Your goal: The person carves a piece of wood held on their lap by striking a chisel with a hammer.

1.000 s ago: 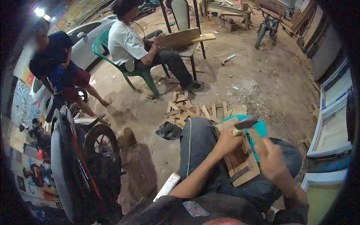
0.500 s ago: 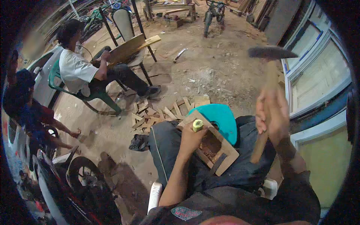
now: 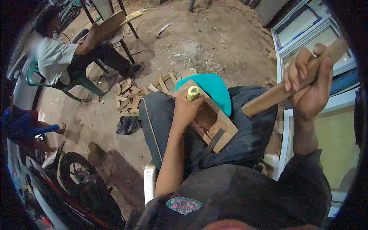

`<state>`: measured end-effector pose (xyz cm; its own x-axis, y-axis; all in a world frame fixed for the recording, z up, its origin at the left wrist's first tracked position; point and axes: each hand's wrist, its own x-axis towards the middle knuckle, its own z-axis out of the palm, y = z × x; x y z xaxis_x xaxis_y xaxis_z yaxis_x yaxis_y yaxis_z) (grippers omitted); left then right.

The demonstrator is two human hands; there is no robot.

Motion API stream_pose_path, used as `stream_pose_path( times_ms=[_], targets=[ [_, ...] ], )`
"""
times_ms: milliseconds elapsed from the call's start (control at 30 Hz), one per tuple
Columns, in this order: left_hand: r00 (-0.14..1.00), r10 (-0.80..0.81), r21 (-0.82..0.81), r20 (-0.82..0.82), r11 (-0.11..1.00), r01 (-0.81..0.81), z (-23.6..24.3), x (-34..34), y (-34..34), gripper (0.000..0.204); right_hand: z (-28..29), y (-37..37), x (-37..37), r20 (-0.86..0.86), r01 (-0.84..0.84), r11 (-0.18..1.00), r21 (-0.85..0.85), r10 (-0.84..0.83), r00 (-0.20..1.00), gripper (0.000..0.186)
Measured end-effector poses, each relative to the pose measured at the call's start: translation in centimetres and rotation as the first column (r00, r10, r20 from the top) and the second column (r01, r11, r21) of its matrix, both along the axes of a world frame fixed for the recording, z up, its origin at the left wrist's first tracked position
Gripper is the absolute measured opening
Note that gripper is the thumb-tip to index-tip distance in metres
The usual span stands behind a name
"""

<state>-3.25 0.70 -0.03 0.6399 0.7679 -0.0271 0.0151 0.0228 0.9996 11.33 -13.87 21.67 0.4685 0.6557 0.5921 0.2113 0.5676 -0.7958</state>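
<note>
Your left hand (image 3: pixel 188 109) is closed in a fist around a tool with a yellow-green handle (image 3: pixel 194 91), whose butt end points up toward you; the rest of it is hidden beneath your fingers, so its working end can't be made out with confidence. That fist rests against the upper part of a wooden block (image 3: pixel 221 115) with a rectangular recess, lying aslant across your dark trousers (image 3: pixel 251 124). Brown wood shavings (image 3: pixel 209 130) sit in the recess, and a dark flat strip (image 3: pixel 216 138) crosses the block's near end. A rounded teal panel (image 3: pixel 212 90) shows just beyond the block.

Your right hand (image 3: pixel 312 97) is raised at the right, well apart from the block, its thumb and curled fingers wrapped round a long wooden handle (image 3: pixel 270 97) that slants down toward your right knee.

On the dirt ahead lie a heap of wood offcuts (image 3: pixel 128 97) and, nearer you, a crumpled black plastic bag (image 3: pixel 127 125). To your left, a co-worker (image 3: pixel 57 57) sits in a green plastic chair (image 3: pixel 82 88) with a wooden board (image 3: pixel 109 27).
</note>
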Motion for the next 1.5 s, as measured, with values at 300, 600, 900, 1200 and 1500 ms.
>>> stream_pose_path(
  times_ms=[300, 600, 900, 1200, 1500],
  targets=[
    [0.999, -0.032, 0.029, 0.043, 0.999, 0.031, 1.4, 1.3, 0.8, 0.011, -7.9, 0.1, 1.8, 0.383, 0.259, 0.682, -0.684, 0.034, 0.923, 0.022],
    [0.993, -0.047, 0.089, 0.106, 0.995, 0.037, 1.4, 1.6, 1.4, 0.014, -4.2, 0.6, 0.4, 0.134, -0.019, 0.939, -0.343, 0.069, 0.989, 0.031],
    [0.994, -0.089, 0.102, 0.058, 0.991, 0.083, 0.0, 2.0, 1.2, 0.014, -4.3, -0.7, 2.1, -0.471, -0.248, 0.942, -0.226, 0.117, 0.874, 0.030],
    [0.997, 0.075, 0.013, -0.022, 0.997, -0.074, 1.1, 2.3, 1.0, 0.014, -10.2, -2.2, 3.1, 0.023, 0.103, 0.532, -0.841, -0.155, 0.988, 0.026],
    [0.920, 0.329, 0.019, 0.214, 0.940, -0.341, 2.6, 2.8, 1.3, 0.023, -17.7, -5.6, 3.4, -0.408, -0.389, 0.426, -0.817, 0.051, 0.912, 0.032]
  ],
)
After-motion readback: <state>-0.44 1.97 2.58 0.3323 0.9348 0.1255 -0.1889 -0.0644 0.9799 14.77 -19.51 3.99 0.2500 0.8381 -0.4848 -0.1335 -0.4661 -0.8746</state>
